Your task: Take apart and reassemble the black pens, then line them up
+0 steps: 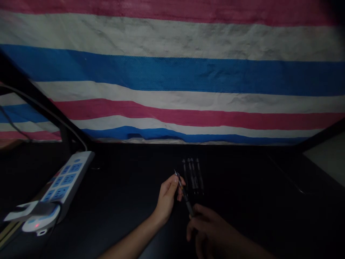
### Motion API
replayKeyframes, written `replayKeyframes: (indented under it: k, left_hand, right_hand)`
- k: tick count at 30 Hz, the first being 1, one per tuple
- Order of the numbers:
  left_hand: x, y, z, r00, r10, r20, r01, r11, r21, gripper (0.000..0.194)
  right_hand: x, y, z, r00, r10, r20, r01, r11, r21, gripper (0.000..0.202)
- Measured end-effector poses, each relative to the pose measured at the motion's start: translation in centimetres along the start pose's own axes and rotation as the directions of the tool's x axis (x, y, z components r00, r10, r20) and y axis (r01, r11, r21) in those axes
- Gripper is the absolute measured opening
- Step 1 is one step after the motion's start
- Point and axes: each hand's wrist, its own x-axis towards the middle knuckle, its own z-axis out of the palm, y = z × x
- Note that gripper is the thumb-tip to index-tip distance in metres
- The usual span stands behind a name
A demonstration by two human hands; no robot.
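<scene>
A slim dark pen (185, 194) is held between both hands over a black table, its thin metal tip pointing up and to the left. My left hand (169, 192) pinches it near the tip with thumb and fingers. At the lower end, my right hand (205, 225) grips the pen's dark barrel; part of this hand is in shadow. Several slender, partly clear pen parts (193, 176) lie side by side on the table just behind and to the right of the held pen.
A white power strip (70, 180) with blue sockets, a plugged-in adapter and cables lies at the left. The black table (129, 172) meets a red, white and blue striped sheet (172, 75) at the back. Dark frame bars slant at both sides.
</scene>
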Motion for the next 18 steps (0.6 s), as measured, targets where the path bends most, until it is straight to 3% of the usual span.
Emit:
replayKeyframes:
  k: [3,6,10,13,18]
  left_hand:
    - [0.03,-0.03,0.02,1.0,0.009,0.006,-0.009,1.0,0.006,0.042]
    - [0.0,0.0,0.05,1.0,0.012,-0.003,-0.012,1.0,0.019,0.042]
    - [-0.13,0.09,0.08,1.0,0.014,-0.009,-0.014,1.0,0.025,0.042]
    - [-0.12,0.11,0.12,1.0,0.019,0.022,-0.018,0.999,-0.041,0.043]
    - [0.01,0.03,0.02,0.994,-0.028,0.105,0.048,0.98,-0.192,0.04]
  right_hand:
    - [0.02,0.13,-0.07,1.0,0.006,0.021,-0.006,1.0,0.005,0.032]
    - [0.09,0.28,-0.03,0.999,-0.008,0.047,0.005,0.998,0.061,0.04]
    - [0.11,0.36,0.05,0.998,-0.054,-0.016,0.053,0.998,-0.03,0.036]
    - [0.27,0.52,-0.16,0.996,-0.08,-0.023,0.078,0.994,-0.08,0.031]
    - [0.63,0.77,-0.43,0.998,-0.059,0.029,0.06,0.998,-0.013,0.036]
